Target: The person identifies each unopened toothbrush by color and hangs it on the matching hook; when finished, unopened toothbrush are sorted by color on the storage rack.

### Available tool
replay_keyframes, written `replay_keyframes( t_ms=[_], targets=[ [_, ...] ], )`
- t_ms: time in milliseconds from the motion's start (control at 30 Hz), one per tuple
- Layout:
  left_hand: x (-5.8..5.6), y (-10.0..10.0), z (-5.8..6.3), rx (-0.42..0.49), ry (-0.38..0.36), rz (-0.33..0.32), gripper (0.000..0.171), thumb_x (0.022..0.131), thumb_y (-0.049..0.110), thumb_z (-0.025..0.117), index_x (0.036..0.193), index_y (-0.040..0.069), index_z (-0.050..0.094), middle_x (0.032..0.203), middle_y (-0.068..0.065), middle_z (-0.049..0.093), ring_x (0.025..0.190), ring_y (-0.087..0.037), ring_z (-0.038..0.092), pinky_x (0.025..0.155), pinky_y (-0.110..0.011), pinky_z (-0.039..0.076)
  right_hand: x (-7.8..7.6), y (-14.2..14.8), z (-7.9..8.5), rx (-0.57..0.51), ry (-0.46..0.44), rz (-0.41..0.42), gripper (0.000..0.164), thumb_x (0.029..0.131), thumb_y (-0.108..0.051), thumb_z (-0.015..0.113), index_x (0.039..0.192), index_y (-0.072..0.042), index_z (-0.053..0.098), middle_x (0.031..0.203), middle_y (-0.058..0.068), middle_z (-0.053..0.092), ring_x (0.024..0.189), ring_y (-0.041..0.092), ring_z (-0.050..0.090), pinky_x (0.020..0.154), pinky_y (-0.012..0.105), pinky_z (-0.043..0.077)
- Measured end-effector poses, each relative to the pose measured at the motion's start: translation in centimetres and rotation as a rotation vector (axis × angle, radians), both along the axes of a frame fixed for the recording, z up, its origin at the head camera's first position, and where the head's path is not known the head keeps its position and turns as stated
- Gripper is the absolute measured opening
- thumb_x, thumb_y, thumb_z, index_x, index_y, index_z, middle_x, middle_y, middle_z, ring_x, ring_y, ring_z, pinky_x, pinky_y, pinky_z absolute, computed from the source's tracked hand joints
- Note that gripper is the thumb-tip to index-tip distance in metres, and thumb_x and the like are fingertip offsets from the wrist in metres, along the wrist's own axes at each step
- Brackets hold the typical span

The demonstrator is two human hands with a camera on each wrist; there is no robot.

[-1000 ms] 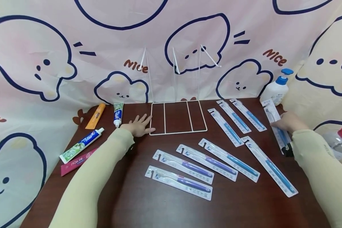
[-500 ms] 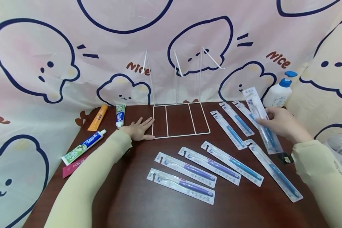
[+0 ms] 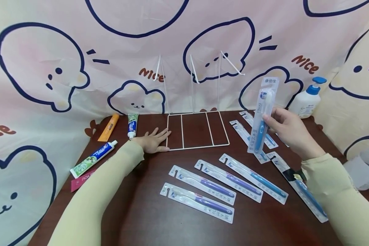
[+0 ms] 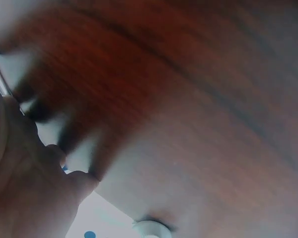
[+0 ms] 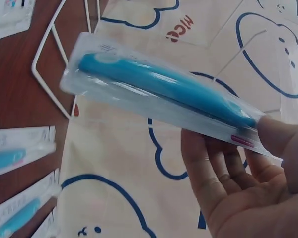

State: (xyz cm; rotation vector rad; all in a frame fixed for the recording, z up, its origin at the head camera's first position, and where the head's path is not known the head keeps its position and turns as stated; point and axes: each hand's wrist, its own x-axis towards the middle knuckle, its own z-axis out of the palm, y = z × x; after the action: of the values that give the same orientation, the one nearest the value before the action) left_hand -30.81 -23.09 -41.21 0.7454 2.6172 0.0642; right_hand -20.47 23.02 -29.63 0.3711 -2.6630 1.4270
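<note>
My right hand (image 3: pixel 290 130) pinches a packaged blue toothbrush (image 3: pixel 262 118) by its edge and holds it nearly upright above the table. In the right wrist view, the thumb lies on one face of the toothbrush pack (image 5: pixel 159 91) with the fingers behind it. My left hand (image 3: pixel 153 140) rests with fingers spread against the left side of the white wire rack's base (image 3: pixel 198 147). Three white hooks stick out from the rack's upper part. In the left wrist view the left hand (image 4: pixel 30 173) lies at the left edge, partly out of frame.
Several packaged toothbrushes (image 3: pixel 200 203) lie across the table's middle and right. Toothpaste tubes (image 3: pixel 93 159) lie at left, with an orange tube (image 3: pixel 108 128) behind. A white pump bottle (image 3: pixel 305 102) stands at back right. A clear container (image 3: pixel 364 169) is at the right edge.
My right hand has lifted the toothbrush pack off the table beside the pump bottle, brought it left and turned it more upright. The left hand stays at the rack's base.
</note>
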Motion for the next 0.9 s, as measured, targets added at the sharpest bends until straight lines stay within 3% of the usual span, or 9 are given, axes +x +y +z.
replay_keyframes(
  t_ms=[200,367,900],
  targets=[
    [0.0,-0.3,-0.4,0.018,-0.006,0.006,0.085,0.086,0.067,0.037,0.149,0.024,0.000,0.154,0.000,-0.006,0.136,-0.038,-0.006,0.099,-0.066,0.005,-1.1,-1.4,-0.1,-0.046,0.046,0.065,0.042,0.096,-0.035,0.044,0.126,-0.007,0.050,0.127,0.010,0.049,0.105,0.027,0.056,0.080,0.045,0.048],
    [0.0,-0.7,-0.5,0.015,-0.006,0.021,0.084,0.086,0.066,0.038,0.149,0.025,0.001,0.154,0.001,-0.006,0.136,-0.038,-0.005,0.099,-0.066,0.005,-2.2,-2.5,-0.3,-0.073,0.056,0.128,0.044,0.096,-0.033,0.045,0.134,-0.011,0.045,0.129,0.008,0.049,0.108,0.026,0.055,0.081,0.046,0.048],
    [0.0,-0.1,0.0,0.017,-0.023,0.016,0.085,0.085,0.067,0.037,0.149,0.024,0.001,0.154,0.000,-0.006,0.136,-0.038,-0.007,0.100,-0.065,0.004,-5.2,-4.2,1.1,-0.060,0.005,0.100,0.048,0.095,-0.038,0.042,0.134,-0.010,0.043,0.134,0.009,0.045,0.106,0.026,0.055,0.086,0.047,0.045]
  ],
)
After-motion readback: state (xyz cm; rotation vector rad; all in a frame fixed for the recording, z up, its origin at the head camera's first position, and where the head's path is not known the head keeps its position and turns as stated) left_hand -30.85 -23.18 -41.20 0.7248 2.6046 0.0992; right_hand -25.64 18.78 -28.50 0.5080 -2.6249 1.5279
